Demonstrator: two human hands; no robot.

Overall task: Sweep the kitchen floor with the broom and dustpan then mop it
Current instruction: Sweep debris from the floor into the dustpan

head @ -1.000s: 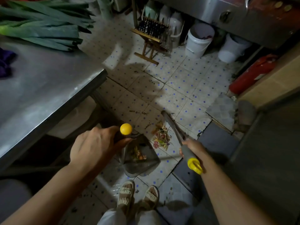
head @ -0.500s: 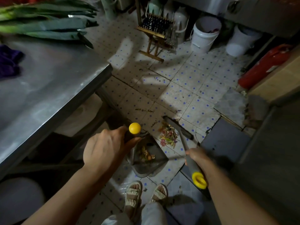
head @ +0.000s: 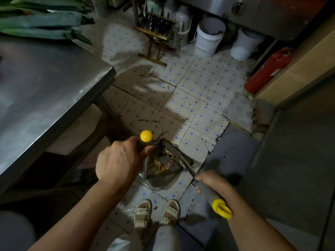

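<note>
The dustpan (head: 159,173) sits on the floor (head: 190,98), just in front of the person's feet (head: 157,211). Scraps (head: 160,165) lie in it. The broom (head: 178,156) head rests at the pan's far edge. The left hand (head: 117,163) is left of the pan, the right hand (head: 213,182) to its right. A table (head: 45,91) stands on the left with leeks (head: 41,22) on it. Two buckets (head: 210,36) stand far behind, and a stool (head: 155,33) left of them.

Only one view is given, taken from the head and directed forward and steeply down. The hands (head: 117,163) and the tiled floor (head: 192,98) are seen from near.
</note>
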